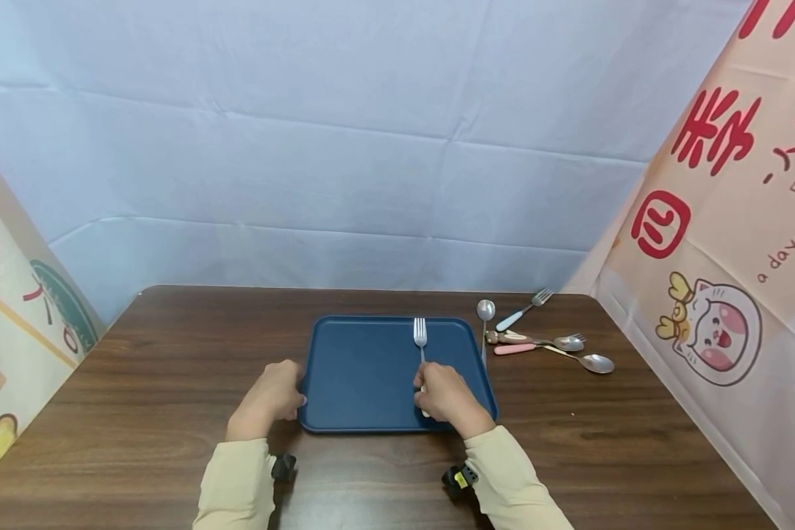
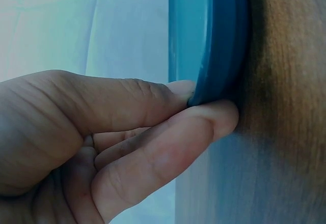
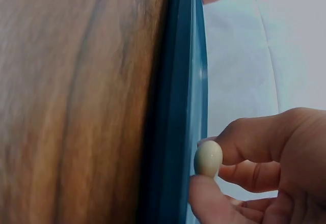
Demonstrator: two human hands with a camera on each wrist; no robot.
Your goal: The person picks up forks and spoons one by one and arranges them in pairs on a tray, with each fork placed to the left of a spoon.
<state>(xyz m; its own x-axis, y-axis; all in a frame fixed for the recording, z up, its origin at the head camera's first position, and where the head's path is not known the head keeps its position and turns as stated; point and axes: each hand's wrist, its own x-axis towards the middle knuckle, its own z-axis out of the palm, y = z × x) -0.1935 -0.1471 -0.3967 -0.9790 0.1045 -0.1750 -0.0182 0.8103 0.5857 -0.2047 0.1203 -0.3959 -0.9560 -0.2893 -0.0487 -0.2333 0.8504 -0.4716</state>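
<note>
A dark blue rectangular tray [image 1: 361, 375] lies on the wooden table. At its left edge is my left hand [image 1: 271, 394]; the left wrist view shows thumb and fingers pinching the tray's rim [image 2: 224, 40]. My right hand [image 1: 447, 394] is over the tray's right part and grips a fork [image 1: 420, 335] by its handle, tines pointing away from me. In the right wrist view the rounded cream end of the handle [image 3: 209, 158] shows between thumb and fingers. Whether the fork touches the tray's surface, I cannot tell.
Right of the tray lies loose cutlery: a spoon [image 1: 486, 311] close along the tray's edge, a blue-handled fork [image 1: 513, 318], a pink-handled piece [image 1: 513, 349] and a spoon [image 1: 598, 364], some overlapping. A pale cloth [image 1: 344, 184] hangs behind the table [image 1: 192, 346].
</note>
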